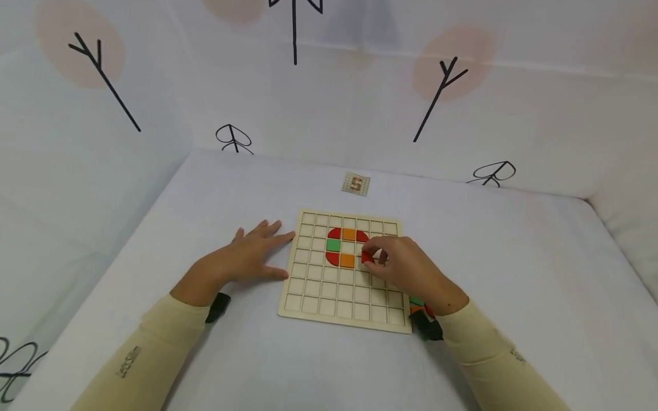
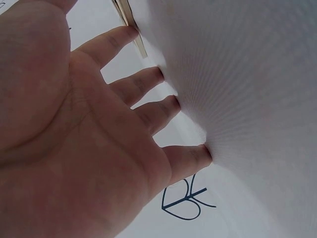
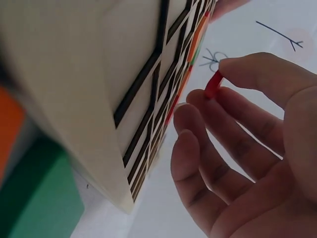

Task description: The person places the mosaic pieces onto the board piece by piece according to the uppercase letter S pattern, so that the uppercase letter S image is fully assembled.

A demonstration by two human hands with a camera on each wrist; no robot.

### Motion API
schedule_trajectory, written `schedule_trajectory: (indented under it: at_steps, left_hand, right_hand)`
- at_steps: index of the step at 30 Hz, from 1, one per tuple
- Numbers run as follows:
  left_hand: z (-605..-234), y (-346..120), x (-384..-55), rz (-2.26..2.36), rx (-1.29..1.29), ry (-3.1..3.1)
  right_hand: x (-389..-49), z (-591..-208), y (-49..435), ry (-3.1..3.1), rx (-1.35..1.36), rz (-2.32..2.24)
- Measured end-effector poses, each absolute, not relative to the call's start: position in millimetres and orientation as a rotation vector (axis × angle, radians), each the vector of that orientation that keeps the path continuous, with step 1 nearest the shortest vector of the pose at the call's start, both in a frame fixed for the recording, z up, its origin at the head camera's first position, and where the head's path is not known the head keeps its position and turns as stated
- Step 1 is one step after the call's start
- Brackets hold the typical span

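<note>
A square wooden grid board (image 1: pixel 319 290) lies on the table, with red, orange and green tiles set in its upper middle cells. Between thumb and fingertips my right hand (image 1: pixel 406 265) pinches a red tile (image 3: pixel 213 84), held over the board just right of the lower orange tile (image 1: pixel 347 261). My left hand (image 1: pixel 252 254) rests on the cloth with fingers spread, thumb and index fingertip right at the board's left edge. In the left wrist view the fingertips of the left hand (image 2: pixel 99 114) press on the white cloth.
A small pattern card (image 1: pixel 356 184) with an S-like figure lies behind the board. Loose green, orange and red tiles (image 1: pixel 417 308) lie by the board's lower right edge, partly hidden by the right wrist. White printed cloth (image 1: pixel 329 103) rises behind the table.
</note>
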State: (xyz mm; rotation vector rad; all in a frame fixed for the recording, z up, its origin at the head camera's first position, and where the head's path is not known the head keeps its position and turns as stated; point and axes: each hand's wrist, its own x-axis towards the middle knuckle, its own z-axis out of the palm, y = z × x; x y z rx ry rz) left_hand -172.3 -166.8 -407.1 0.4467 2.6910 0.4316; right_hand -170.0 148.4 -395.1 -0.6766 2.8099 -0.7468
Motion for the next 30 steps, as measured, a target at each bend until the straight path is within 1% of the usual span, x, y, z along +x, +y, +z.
schedule_trajectory:
  at_steps: [18, 30]
  left_hand:
    - [-405.8, -167.2, -173.1, 0.442, 0.436, 2.683]
    - [-405.5, -167.4, -172.6, 0.445, 0.438, 2.685]
  right_hand:
    - [-176.1, -404.5, 148.8, 2.761, -0.737, -0.754]
    - [-176.6, -404.0, 145.9, 2.724, -0.741, -0.756]
